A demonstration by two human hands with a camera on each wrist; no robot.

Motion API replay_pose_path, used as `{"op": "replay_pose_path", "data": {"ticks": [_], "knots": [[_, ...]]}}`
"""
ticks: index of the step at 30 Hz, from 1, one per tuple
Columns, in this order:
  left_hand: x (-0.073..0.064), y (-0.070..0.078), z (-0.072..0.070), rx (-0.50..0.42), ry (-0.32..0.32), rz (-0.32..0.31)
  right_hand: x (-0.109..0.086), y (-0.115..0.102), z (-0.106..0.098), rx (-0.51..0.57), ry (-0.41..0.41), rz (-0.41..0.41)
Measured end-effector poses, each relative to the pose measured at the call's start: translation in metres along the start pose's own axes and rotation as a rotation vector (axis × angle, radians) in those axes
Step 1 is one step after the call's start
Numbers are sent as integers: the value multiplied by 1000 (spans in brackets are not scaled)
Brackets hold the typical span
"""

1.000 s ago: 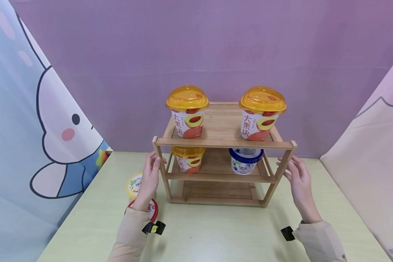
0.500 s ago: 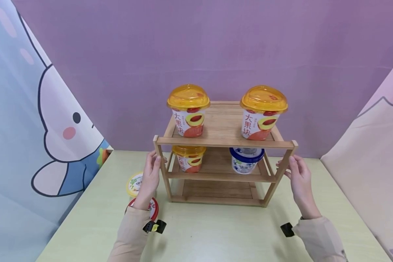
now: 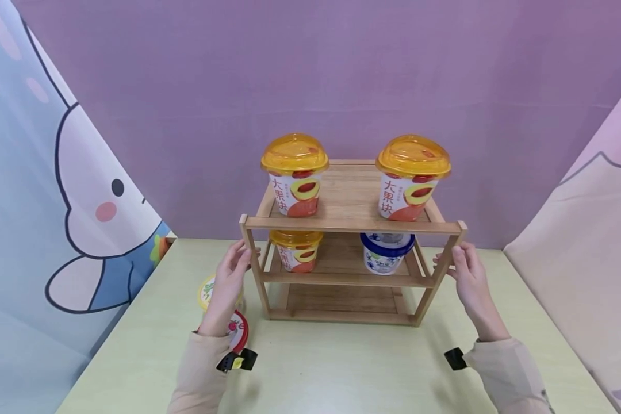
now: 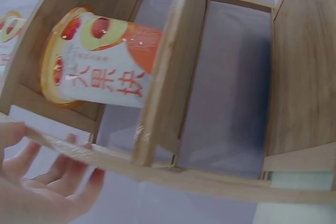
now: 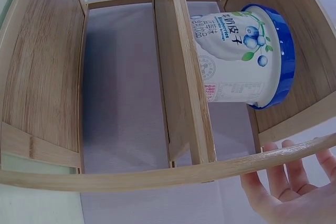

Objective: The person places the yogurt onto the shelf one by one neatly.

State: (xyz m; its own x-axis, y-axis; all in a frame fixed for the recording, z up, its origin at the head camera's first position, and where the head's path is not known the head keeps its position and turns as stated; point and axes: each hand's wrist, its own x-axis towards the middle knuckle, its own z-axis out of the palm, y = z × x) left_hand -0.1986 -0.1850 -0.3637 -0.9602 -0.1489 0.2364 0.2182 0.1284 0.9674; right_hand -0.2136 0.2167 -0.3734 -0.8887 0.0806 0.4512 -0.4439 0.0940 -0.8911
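A three-tier wooden rack (image 3: 352,195) stands on the table. My left hand (image 3: 229,284) loosely holds its front left post, thumb in front and fingers reaching behind. At the front right post, my right hand (image 3: 472,282) has its fingers curled behind the wood. Two peach yogurt cups with domed orange lids stand on the top shelf, one left (image 3: 296,194) and one right (image 3: 407,195). On the middle shelf, another peach yogurt cup (image 4: 105,61) sits at the left, and a blue-lidded blueberry yogurt cup (image 5: 236,61) at the right. The bottom shelf (image 3: 341,300) is bare.
Beside my left forearm, partly hidden by it, are a yellow-lidded tub (image 3: 205,292) and a red-lidded tub (image 3: 240,330) on the pale green table (image 3: 352,368). A purple cloth (image 3: 341,69) hangs behind the rack, with printed cloths on both sides.
My left hand has shifted slightly left, its grip looking looser on the post. The right hand has shifted slightly outward against its post. Rack and cups have stayed put; the head view shifted slightly.
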Motion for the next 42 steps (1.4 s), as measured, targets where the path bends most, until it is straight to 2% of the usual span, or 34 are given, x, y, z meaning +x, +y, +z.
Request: {"op": "replay_pose_path", "data": {"ticks": [2, 6, 10, 18, 22, 30, 35, 38, 40, 42], "knots": [[-2, 4, -5, 48, -29, -24, 0, 1, 0, 57, -5, -22], [-7, 12, -14, 160, -93, -41, 1, 1, 1, 63, -14, -33], [-14, 19, -22, 249, -124, -2, 0, 0, 0, -6, -4, -6], [-33, 28, -39, 431, -200, 67, 0, -3, 0, -14, 17, 16], [-44, 28, -45, 549, -229, 73, 0, -2, 0, -23, 23, 21], [-63, 17, -55, 872, -266, 57, 0, -2, 2, -51, 5, 18], [-72, 7, -59, 946, -294, 18, 0, -1, 2, -53, 6, 21], [-77, -1, -61, 962, -323, -44, 0, 0, 1, -52, 6, 22], [-79, -7, -64, 974, -344, -47, -1, -1, 2, -49, 9, 22], [-82, -13, -67, 988, -369, -23, 0, -2, 2, -57, 10, 17]]}}
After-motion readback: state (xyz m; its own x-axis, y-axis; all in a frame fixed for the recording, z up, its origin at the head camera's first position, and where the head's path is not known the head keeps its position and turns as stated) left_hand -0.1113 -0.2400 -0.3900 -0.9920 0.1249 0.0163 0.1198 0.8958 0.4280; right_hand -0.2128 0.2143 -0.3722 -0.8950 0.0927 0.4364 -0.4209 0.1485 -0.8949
